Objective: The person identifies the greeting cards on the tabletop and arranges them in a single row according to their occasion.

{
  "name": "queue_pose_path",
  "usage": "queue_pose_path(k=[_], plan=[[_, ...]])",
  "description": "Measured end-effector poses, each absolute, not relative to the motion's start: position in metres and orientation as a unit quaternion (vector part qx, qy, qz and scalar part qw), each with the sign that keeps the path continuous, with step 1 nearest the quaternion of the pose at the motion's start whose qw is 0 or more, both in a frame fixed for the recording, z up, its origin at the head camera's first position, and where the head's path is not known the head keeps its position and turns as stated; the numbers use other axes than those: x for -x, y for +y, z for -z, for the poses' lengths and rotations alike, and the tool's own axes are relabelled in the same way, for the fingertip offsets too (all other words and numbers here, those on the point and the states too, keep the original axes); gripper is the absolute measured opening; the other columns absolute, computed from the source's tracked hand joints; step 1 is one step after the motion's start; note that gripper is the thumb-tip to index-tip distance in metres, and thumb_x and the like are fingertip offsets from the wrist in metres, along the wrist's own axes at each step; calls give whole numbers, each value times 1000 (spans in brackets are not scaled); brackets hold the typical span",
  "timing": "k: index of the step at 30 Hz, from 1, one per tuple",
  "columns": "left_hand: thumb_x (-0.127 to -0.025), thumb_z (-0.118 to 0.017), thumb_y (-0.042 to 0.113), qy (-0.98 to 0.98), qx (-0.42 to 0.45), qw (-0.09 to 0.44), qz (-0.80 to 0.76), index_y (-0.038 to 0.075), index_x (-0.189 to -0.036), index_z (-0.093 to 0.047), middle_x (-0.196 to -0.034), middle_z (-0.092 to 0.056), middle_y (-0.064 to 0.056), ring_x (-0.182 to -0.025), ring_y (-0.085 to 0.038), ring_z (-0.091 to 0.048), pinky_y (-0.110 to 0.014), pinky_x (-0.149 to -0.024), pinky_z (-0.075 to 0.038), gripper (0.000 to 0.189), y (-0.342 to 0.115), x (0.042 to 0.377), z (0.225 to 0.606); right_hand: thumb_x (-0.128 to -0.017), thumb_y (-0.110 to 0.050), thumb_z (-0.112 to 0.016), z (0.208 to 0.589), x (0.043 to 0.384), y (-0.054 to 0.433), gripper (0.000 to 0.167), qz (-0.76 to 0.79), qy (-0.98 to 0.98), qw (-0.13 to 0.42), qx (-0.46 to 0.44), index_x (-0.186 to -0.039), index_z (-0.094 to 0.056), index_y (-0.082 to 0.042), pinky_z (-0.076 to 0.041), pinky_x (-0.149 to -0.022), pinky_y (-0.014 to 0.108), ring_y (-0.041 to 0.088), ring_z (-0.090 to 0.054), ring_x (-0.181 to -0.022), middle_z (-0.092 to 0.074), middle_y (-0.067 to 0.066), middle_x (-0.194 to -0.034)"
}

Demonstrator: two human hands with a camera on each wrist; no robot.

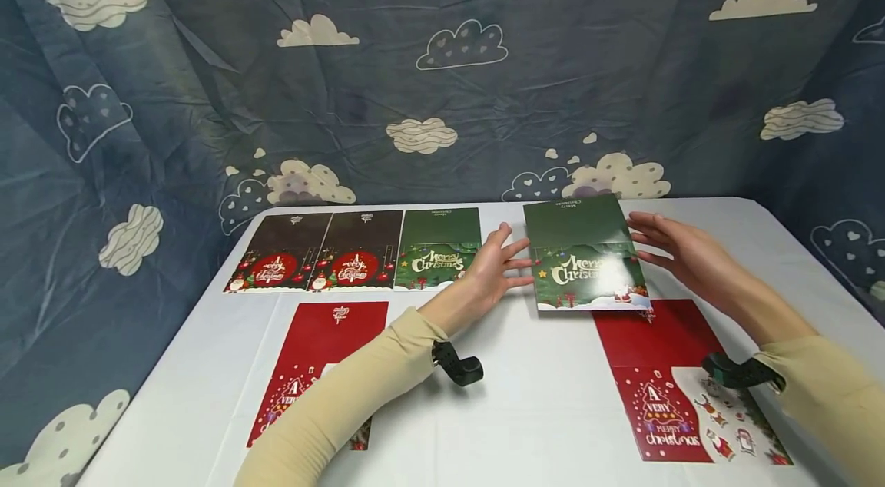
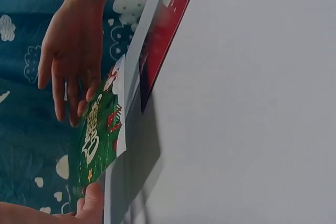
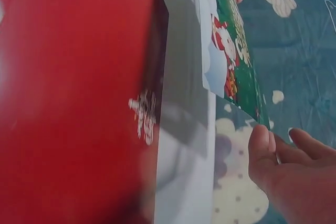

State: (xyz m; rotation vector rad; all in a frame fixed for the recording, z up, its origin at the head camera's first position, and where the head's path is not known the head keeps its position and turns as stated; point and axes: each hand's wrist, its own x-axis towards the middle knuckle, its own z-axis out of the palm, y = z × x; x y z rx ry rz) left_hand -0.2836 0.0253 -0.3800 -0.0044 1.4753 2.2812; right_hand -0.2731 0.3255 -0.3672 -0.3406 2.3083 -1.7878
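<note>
A green folded Merry Christmas card is raised over the back right of the table, lying open with its printed half toward me; its shadow falls beneath. My left hand is at its left edge, fingers spread and straight, fingertips at the edge. At the opposite edge is my right hand, its extended fingers reaching the side of the card. In the right wrist view, the right thumb is close to the card's corner. The lower edge of the green card overlaps a red Christmas card in the head view.
Along the back left lie two dark brown Christmas cards and another green card. A second red card at front left is partly hidden by my left sleeve. Behind the white table hangs a blue cloud-print cloth.
</note>
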Motion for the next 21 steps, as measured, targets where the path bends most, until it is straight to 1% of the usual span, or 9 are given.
queue_pose_path(k=[5,8,11,15,17,21], plan=[[-107,-31,39,541,8,208,-815,12,-157,-2,-155,-34,-17,-129,-43,-43,-57,-102,-41,64,14,292,380,-107,-41,-32,369,280,312,67,638,752,108,124,-154,-16,5,-46,-93,17,3,-49,-122,-25,20,-156],[-107,-31,39,551,7,205,-809,13,-157,-4,-156,-32,-16,-128,-44,-43,-58,-103,-40,62,9,294,380,-108,-38,-33,369,285,305,66,659,733,112,128,-153,-15,7,-46,-94,19,5,-50,-122,-28,16,-154],[-107,-32,40,556,10,203,-806,14,-158,-4,-157,-30,-14,-128,-44,-42,-58,-104,-39,64,3,297,381,-108,-38,-33,369,290,298,67,669,723,117,125,-153,-14,8,-46,-96,19,6,-49,-123,-26,18,-155],[-108,-33,38,563,17,206,-800,17,-159,-6,-157,-31,-14,-130,-45,-39,-57,-104,-38,62,-5,303,383,-108,-38,-34,369,296,289,67,673,721,125,112,-153,-14,8,-45,-97,21,11,-46,-127,-20,24,-157],[-108,-33,38,568,18,210,-796,19,-159,-8,-156,-32,-15,-131,-45,-39,-56,-104,-39,60,-9,307,383,-108,-37,-34,370,299,286,66,677,717,129,105,-153,-15,7,-45,-99,22,15,-44,-129,-20,24,-157],[-108,-33,39,574,16,214,-790,20,-159,-10,-156,-34,-15,-132,-45,-39,-53,-104,-40,59,-15,316,385,-108,-38,-32,373,305,280,64,671,724,133,92,-153,-18,6,-43,-103,25,24,-38,-135,-25,21,-156]])
